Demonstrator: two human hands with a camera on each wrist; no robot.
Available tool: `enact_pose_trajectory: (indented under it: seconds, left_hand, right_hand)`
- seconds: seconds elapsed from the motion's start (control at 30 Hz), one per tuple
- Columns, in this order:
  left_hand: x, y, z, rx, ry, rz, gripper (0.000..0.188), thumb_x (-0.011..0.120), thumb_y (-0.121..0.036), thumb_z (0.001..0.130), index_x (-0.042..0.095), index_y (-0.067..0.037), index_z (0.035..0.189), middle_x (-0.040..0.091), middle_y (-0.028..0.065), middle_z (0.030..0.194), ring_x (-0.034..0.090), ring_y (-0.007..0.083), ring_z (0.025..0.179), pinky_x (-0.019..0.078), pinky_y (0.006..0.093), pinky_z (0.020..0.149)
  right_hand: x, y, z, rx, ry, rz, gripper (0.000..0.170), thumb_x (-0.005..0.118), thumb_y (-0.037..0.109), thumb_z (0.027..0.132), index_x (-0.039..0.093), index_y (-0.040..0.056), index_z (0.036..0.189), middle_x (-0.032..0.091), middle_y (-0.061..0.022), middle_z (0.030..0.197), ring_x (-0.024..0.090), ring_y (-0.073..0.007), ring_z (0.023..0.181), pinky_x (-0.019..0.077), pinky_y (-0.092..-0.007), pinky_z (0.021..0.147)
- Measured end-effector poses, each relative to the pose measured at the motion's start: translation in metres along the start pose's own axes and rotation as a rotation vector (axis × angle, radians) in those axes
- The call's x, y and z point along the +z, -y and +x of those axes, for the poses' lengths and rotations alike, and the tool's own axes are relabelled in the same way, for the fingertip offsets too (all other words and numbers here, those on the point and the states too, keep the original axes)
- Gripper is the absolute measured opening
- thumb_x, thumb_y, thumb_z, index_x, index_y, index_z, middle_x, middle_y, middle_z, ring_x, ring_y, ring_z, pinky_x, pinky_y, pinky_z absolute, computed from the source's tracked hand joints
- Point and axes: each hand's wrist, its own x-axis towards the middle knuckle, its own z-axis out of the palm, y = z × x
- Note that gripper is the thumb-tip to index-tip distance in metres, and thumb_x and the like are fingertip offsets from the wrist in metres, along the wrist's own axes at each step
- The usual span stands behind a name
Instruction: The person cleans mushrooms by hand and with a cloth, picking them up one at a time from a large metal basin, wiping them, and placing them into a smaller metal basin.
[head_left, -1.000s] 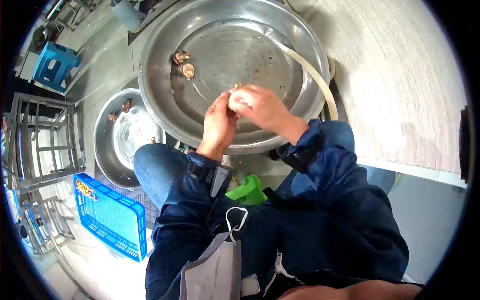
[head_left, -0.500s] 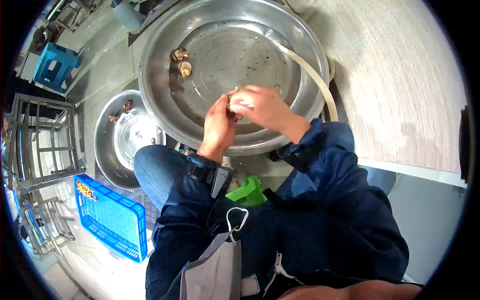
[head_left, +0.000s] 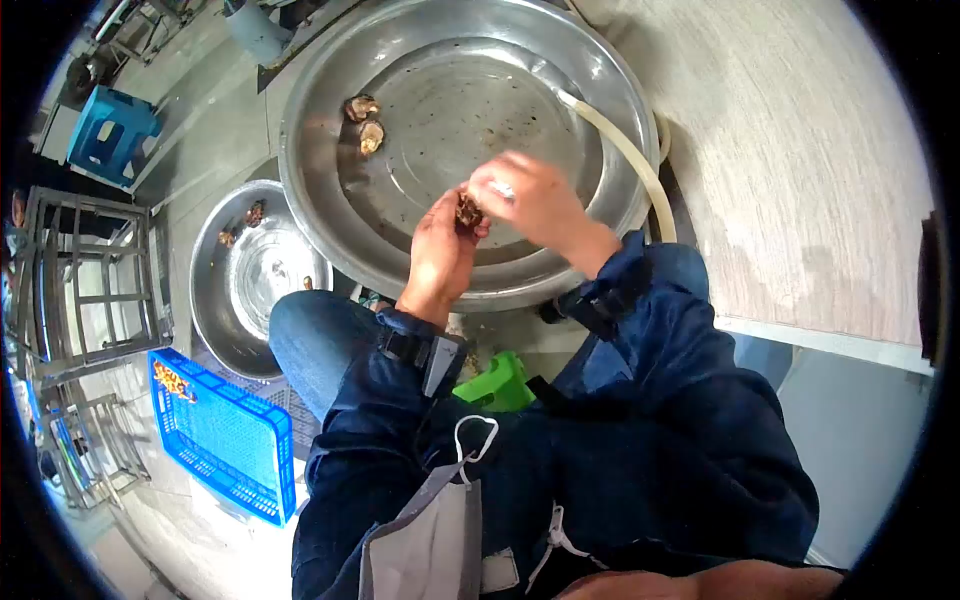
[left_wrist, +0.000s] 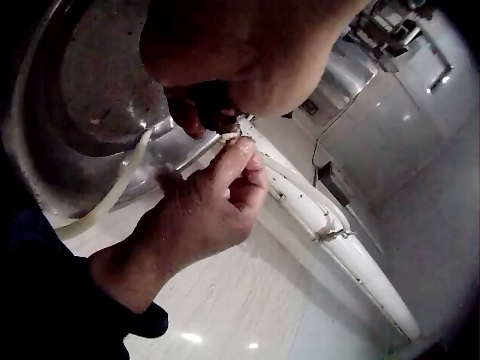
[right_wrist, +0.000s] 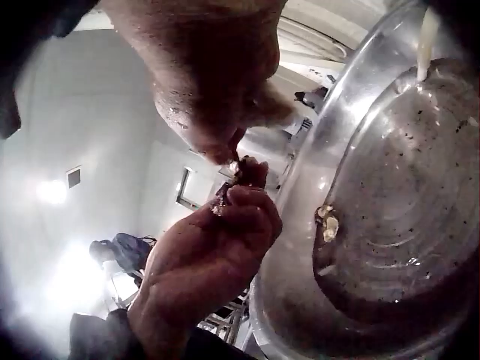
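Observation:
In the head view my left hand (head_left: 440,255) grips a dark brown mushroom (head_left: 467,211) over the near part of a large steel basin (head_left: 470,90). My right hand (head_left: 535,205), slightly blurred, is just to the right of it. Seen from the left wrist, the right thumb and forefinger pinch a pale bit of stem (left_wrist: 231,137) at the mushroom's edge. The right wrist view has both hands meeting at the mushroom, mostly covered by fingers. Two more mushrooms (head_left: 371,137) lie at the basin's left side, pale undersides showing. Dark specks dot the wet basin bottom.
A pale hose (head_left: 635,155) hangs over the basin's right rim. Left stands a smaller steel basin (head_left: 215,300) with several brown pieces, then a blue plastic crate (head_left: 220,430). A light wooden tabletop (head_left: 800,150) borders the right. Something green (head_left: 500,383) is between the knees.
My right hand has shifted slightly right and up, uncovering more of the mushroom in my left hand. The left hand stays nearly still.

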Motion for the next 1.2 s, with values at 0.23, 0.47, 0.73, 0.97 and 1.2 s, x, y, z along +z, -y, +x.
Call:
enact_pose_trajectory:
  seconds: [0.23, 0.47, 0.73, 0.97, 1.2]
  left_hand:
    - [-0.001, -0.002, -0.003, -0.063, 0.025, -0.071, 0.029, 0.041, -0.023, 0.105, 0.058, -0.001, 0.11, 0.06, 0.0034, 0.095, 0.055, 0.016, 0.082, 0.046, 0.0304, 0.075]
    - [-0.005, 0.001, 0.003, -0.112, 0.02, -0.1, 0.034, 0.042, -0.031, 0.106, 0.059, -0.003, 0.117, 0.058, 0.0034, 0.092, 0.056, 0.0173, 0.082, 0.0468, 0.0286, 0.074]
    - [-0.053, 0.007, 0.052, -0.092, -0.125, 0.206, 0.035, 0.054, -0.026, 0.1, 0.056, -0.001, 0.124, 0.059, 0.0096, 0.092, 0.063, 0.0225, 0.077, 0.0541, 0.0336, 0.072]
    - [-0.189, 0.034, 0.143, -0.288, -0.14, 1.449, 0.034, 0.054, -0.018, 0.094, 0.06, -0.005, 0.125, 0.065, 0.0125, 0.11, 0.065, 0.0289, 0.092, 0.053, 0.0384, 0.08]
    - [-0.137, 0.077, 0.135, -0.172, 0.337, 2.404, 0.028, 0.053, -0.025, 0.097, 0.068, -0.006, 0.112, 0.068, 0.0084, 0.104, 0.066, 0.0266, 0.1, 0.0524, 0.0378, 0.081]
  right_hand:
    - [0.003, -0.019, 0.002, 0.05, -0.027, -0.089, 0.009, 0.063, 0.02, 0.088, 0.066, 0.011, 0.089, 0.063, -0.0024, 0.087, 0.063, -0.0249, 0.079, 0.0535, -0.038, 0.069]
    - [-0.002, -0.014, 0.006, 0.216, -0.025, 0.009, 0.011, 0.067, 0.02, 0.087, 0.066, 0.0096, 0.092, 0.065, -0.0066, 0.089, 0.065, -0.0275, 0.081, 0.0519, -0.0367, 0.072]
    - [-0.065, 0.001, 0.013, 0.239, -0.128, 0.109, 0.014, 0.067, 0.021, 0.089, 0.066, 0.008, 0.094, 0.065, -0.0096, 0.089, 0.064, -0.0275, 0.08, 0.0514, -0.0366, 0.069]
    - [-0.071, -0.027, 0.006, 0.117, -0.193, 0.044, 0.012, 0.067, 0.019, 0.088, 0.067, 0.012, 0.098, 0.064, -0.0087, 0.086, 0.064, -0.0253, 0.074, 0.0515, -0.035, 0.066]
    - [-0.063, -0.042, 0.008, 0.094, -0.113, -0.054, 0.013, 0.066, 0.019, 0.089, 0.065, 0.0071, 0.094, 0.067, -0.0078, 0.091, 0.065, -0.0258, 0.081, 0.0513, -0.0353, 0.073]
